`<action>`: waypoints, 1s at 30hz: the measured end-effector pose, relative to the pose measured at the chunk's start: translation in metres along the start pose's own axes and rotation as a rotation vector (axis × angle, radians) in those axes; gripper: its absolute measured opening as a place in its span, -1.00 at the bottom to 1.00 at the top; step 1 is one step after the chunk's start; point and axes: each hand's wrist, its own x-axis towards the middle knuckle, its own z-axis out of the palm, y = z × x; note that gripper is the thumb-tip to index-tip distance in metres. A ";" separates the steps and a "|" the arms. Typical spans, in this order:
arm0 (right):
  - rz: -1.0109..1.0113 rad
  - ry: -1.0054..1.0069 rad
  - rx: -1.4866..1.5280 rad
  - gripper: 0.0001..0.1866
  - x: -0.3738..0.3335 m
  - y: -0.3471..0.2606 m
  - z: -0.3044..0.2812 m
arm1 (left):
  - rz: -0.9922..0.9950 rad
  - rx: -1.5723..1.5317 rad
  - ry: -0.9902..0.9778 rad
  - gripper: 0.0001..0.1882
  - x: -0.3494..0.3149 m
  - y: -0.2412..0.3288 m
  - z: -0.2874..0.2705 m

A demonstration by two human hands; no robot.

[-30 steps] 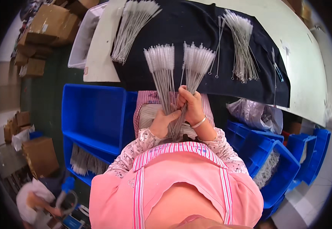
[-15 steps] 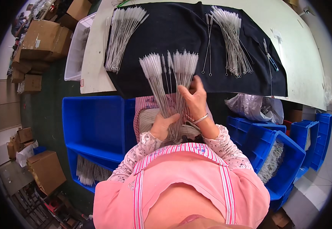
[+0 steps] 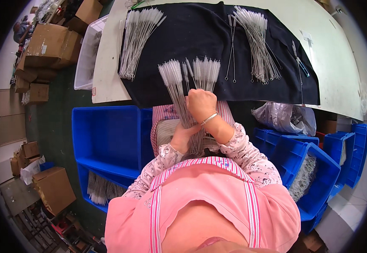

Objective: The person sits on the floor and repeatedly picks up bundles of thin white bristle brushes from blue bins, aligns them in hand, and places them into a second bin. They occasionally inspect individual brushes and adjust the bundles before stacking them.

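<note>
Rising from the grasping left hand (image 3: 182,136), wire brushes (image 3: 178,100), right hand (image 3: 201,104) clenched around stems (image 3: 209,86) just below the bristles (image 3: 206,69)

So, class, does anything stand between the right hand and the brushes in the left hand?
Nothing visible does. The right hand is over the right cluster of brushes, covering part of their stems, while the left hand holds them lower down. Whether the right hand grips any is hidden.
</note>
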 end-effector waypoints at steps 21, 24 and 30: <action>0.197 0.860 0.790 -0.71 0.049 0.020 -0.065 | -0.020 0.243 0.118 -0.65 -0.003 -0.011 -0.015; 0.044 0.993 1.393 -0.77 0.068 0.059 -0.096 | -0.108 0.245 0.086 -0.72 -0.009 0.002 0.003; 0.226 1.290 1.836 -0.88 -0.016 0.153 -0.133 | -0.028 0.141 0.029 -0.70 -0.011 -0.002 0.007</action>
